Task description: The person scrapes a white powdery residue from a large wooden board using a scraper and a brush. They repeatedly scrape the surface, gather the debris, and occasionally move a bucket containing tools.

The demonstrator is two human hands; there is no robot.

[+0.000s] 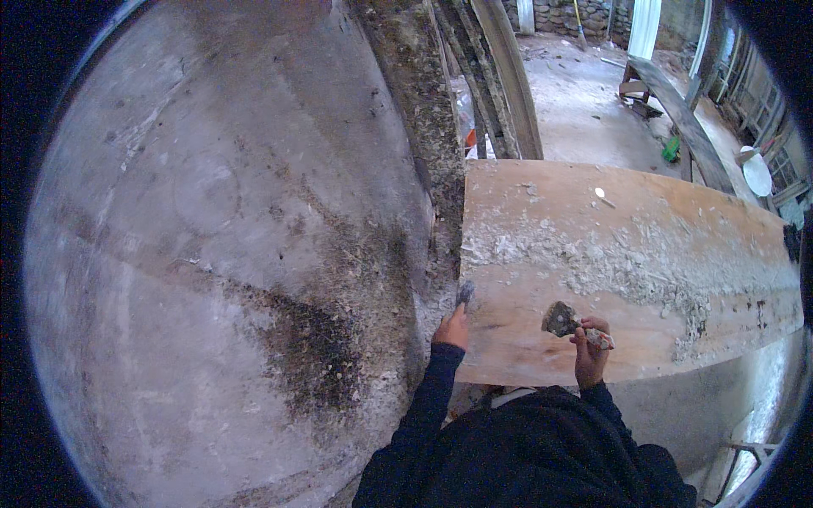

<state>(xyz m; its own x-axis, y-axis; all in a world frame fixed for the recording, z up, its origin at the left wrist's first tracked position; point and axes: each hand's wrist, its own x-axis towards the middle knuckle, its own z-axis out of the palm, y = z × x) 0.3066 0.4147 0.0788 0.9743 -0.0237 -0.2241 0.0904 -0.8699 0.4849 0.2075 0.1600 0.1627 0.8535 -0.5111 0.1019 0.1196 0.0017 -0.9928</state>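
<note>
Surroundings: big grey plastered wall (220,237) fills the left half, dark stained and flaking patch low centre. A rough mossy strip (415,110) runs along its right edge, with leaning planks (508,76) just beyond. Past those, concrete floor (584,110), a long wooden beam (677,118) lying on it, a small green object (671,149) beside the beam, and a white round dish (756,173) at far right.

Work surface: wide wooden board (627,279) serving as desk, long axis left to right, left end butting against the wall. A band of dried white plaster debris (610,258) runs along its middle. The near strip where the hands are is mostly bare wood. Nothing lies between the hands.

Tool: putty knife (569,323) over the near edge of the board, right of centre. Blade dirty and grey, pointing up and left; handle runs down and right into the fist. Long axis is diagonal.

Right hand (590,343): closed tight around the knife handle, blade sticking out above the knuckles.

Left hand (454,326): at the board's left end by the wall, fingers curled around a small grey object (464,293) that pokes up above them; what it is I can't tell. Dark sleeves on both arms.
</note>
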